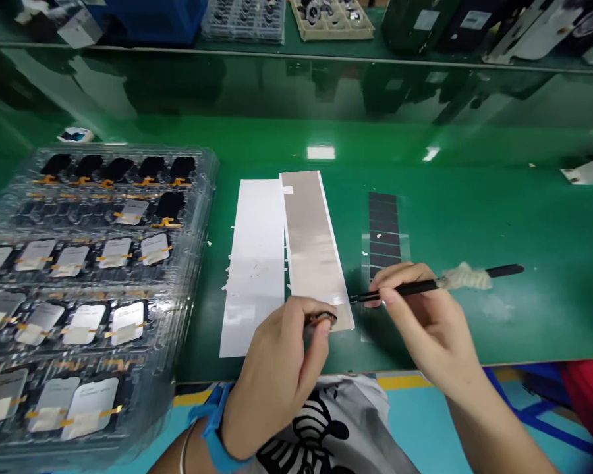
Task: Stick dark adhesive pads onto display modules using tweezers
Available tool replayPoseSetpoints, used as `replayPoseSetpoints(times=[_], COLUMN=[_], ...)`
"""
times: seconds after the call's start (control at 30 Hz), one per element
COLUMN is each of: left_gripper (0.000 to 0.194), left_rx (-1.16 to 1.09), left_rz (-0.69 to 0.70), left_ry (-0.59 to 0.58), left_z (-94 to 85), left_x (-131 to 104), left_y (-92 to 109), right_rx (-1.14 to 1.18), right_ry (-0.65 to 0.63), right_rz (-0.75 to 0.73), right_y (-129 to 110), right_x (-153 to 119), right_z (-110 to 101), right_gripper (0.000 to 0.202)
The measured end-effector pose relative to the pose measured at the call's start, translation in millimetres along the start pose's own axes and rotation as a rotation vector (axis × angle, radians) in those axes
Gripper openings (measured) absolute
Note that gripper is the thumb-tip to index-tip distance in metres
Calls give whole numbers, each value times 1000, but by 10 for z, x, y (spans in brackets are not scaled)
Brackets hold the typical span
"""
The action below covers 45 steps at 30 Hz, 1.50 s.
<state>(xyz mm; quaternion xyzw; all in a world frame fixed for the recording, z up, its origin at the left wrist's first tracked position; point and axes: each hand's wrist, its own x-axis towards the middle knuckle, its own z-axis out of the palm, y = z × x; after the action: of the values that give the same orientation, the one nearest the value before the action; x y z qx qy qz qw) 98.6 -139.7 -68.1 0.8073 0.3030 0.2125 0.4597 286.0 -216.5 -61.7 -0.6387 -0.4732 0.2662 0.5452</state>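
**Small part held over the strips, tweezers at its edge**

Nearest to me is the left hand (281,368), with a blue wrist strap (212,421) on its wrist. Its thumb and fingers are closed around a small dark ring-shaped part (321,320), held just above the near end of the grey backing strip (311,243). The right hand (425,316) is closed on black tweezers (410,288). The tips point left, toward the part, and they are very near it; I cannot tell if they touch. A pale wad of tape or fibre (467,276) is wrapped around the tweezer shaft behind the fingers.

To do this step well, I judge that both wrists should rest on the desk (499,217) edge, so the tips do not shake. The left hand should hold the part only by its rim and turn it toward the tweezers, not the opposite. The pressure on the tweezers should be light.

Beside the grey strip lies a white strip (257,263), touching it. To the right, a clear film with dark rectangles (384,230) lies partly under the right hand. On the left, stacked clear trays (93,289) hold many small modules. Far behind, a shelf (296,52) carries more trays and boxes.
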Motion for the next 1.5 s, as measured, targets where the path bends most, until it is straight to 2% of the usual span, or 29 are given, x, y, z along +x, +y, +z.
replayPoseSetpoints(times=[0.03, 0.13, 0.3, 0.6, 0.73, 0.8, 0.87, 1.0, 1.1, 1.23, 1.37, 1.5], left_gripper=[15, 20, 16, 16, 15, 14, 10, 6, 13, 17, 21, 18], left_rx=[69, 263, 506, 614, 592, 507, 327, -256, -652, -868, -889, -864], left_rz=[57, 217, 391, 436, 418, 359, 216, -187, -351, -355, -314, -317], left_ry=[-39, -136, -202, -203, -205, -187, -142, -33, -21, -25, -48, -34], left_z=[6, 35, 91, 94, 95, 84, 69, 74, 113, 145, 147, 155], left_x=[-27, -90, -122, -113, -82, -39, 15, 105, 141, 165, 167, 164], left_y=[28, 71, 31, 70, 78, 74, 70, 78, 101, 113, 96, 92], right_rx=[27, 67, 20, -7, 154, 309, 409, 441, 446, 485, 441, 380], right_ry=[27, 84, 168, 140, 214, 260, 339, 572, 626, 551, 529, 534], right_rz=[18, 62, 71, 125, 139, 156, 165, 109, 74, 52, -5, 2], right_y=[70, 228, 293, 255, 235, 222, 197, 110, 52, 25, 21, 20], right_x=[-72, -212, -270, -271, -262, -243, -220, -201, -216, -231, -224, -220], right_z=[15, 67, 105, 95, 79, 61, 61, 191, 375, 565, 625, 629], right_gripper=[4, 7, 7, 7, 6, 8, 10, 10, 10, 10, 12, 11])
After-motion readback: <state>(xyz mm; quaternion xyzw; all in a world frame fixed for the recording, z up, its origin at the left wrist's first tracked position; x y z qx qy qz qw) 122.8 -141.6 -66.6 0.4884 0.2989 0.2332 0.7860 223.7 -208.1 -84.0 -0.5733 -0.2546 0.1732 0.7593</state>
